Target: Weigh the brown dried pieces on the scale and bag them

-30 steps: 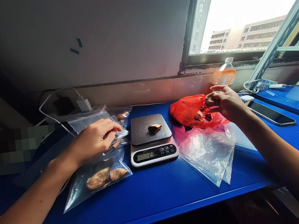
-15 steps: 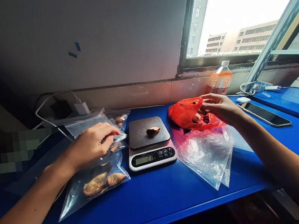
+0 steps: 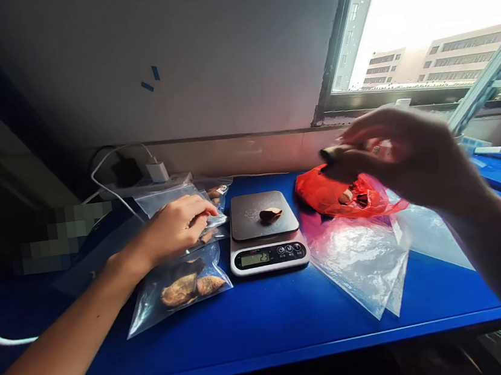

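My left hand (image 3: 179, 223) hovers over or rests on clear plastic bags left of the scale, its fingers curled towards the thumb. What those fingers hold, if anything, is hidden. My right hand (image 3: 406, 159), blurred, is raised above the red plastic bag (image 3: 324, 195) and pinches a small dark-edged piece (image 3: 337, 157). On the steel plate of the digital scale (image 3: 269, 258) lies one curled brown dried piece (image 3: 271, 215). The display appears to read 2.3. A clear zip bag (image 3: 149, 312) with brown dried pieces (image 3: 185, 288) lies below my left hand.
Empty-looking clear bags (image 3: 360, 259) lie right of the scale, partly under the red bag. A white charger (image 3: 157, 171) with its cable stands on a power strip at the back left. The blue table's front edge (image 3: 289, 356) runs below, and a window (image 3: 431, 25) is at the upper right.
My right hand has come up out of the red bag towards me, now with a small piece in its fingers. The camera view has shifted left; the left hand stays by the bags.
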The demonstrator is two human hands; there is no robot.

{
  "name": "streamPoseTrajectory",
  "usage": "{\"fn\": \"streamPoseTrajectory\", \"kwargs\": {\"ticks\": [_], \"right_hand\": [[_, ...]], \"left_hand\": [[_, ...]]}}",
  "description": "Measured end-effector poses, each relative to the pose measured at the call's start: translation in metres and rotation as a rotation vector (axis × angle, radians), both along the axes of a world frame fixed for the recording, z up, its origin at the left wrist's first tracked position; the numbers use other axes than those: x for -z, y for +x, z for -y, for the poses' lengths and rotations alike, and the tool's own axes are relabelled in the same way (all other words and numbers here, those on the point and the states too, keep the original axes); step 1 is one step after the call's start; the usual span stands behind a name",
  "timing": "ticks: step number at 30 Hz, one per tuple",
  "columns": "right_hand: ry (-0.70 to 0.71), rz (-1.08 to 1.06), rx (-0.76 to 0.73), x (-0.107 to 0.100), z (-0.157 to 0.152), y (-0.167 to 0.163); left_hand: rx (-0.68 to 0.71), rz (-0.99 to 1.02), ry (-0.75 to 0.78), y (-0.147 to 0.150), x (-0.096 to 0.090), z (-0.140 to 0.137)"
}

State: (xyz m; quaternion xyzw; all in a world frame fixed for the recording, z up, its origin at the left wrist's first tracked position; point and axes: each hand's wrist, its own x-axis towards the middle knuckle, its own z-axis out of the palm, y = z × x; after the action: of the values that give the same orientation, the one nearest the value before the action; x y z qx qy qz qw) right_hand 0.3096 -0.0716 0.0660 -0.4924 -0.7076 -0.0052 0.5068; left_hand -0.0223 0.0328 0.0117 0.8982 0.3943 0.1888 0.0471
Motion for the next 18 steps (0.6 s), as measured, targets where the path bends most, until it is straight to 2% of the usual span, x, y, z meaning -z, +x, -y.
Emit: {"fn": "streamPoseTrajectory", "kwargs": {"ticks": [3,9,12,14,18], "right_hand": [[-0.093,0.316,-0.086,-0.001,-0.033,-0.019],[-0.475,0.277,-0.423,0.025,-0.109,-0.039],[-0.561,0.335,-0.462,0.044,-0.132,-0.052],[-0.483,0.412,-0.392,0.051,-0.137,-0.057],[-0.139,0.503,-0.226,0.045,-0.116,-0.048]], "left_hand": [[0.010,-0.012,0.007,-0.001,0.000,-0.002],[0.026,-0.020,0.021,-0.005,0.003,-0.006],[0.032,-0.020,0.044,-0.007,0.005,-0.008],[0.023,-0.011,0.046,-0.008,0.005,-0.008],[0.011,-0.003,0.054,-0.009,0.004,-0.007]]}}
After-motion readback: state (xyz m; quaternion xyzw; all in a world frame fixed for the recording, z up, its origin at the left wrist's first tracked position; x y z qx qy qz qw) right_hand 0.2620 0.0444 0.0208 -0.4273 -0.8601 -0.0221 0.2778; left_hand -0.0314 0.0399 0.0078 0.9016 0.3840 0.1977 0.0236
